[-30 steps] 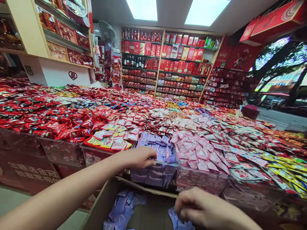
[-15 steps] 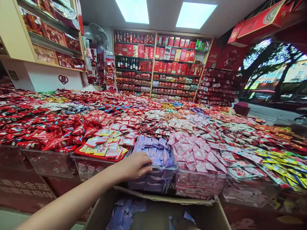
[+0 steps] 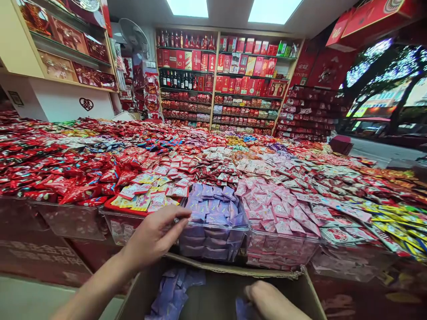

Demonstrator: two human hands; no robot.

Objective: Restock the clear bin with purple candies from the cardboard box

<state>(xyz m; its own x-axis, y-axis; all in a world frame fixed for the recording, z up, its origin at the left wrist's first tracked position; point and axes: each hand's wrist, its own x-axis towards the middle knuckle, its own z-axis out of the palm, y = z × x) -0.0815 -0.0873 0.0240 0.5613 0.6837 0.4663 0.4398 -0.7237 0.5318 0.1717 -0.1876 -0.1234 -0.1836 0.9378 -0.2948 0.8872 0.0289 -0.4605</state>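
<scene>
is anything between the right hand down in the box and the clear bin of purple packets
Yes: the cardboard box's far wall stands between the right hand and the clear bin of purple packets. The left hand is off to the side, near the bin's front left corner.

I see purple packets (image 3: 213,205) of thin plastic, softly shiny. Their bin (image 3: 216,228) is of clear, smooth plastic. The box (image 3: 213,298) looks like matt cardboard, rough along the rim. The red packets (image 3: 60,184) are glossy.
</scene>
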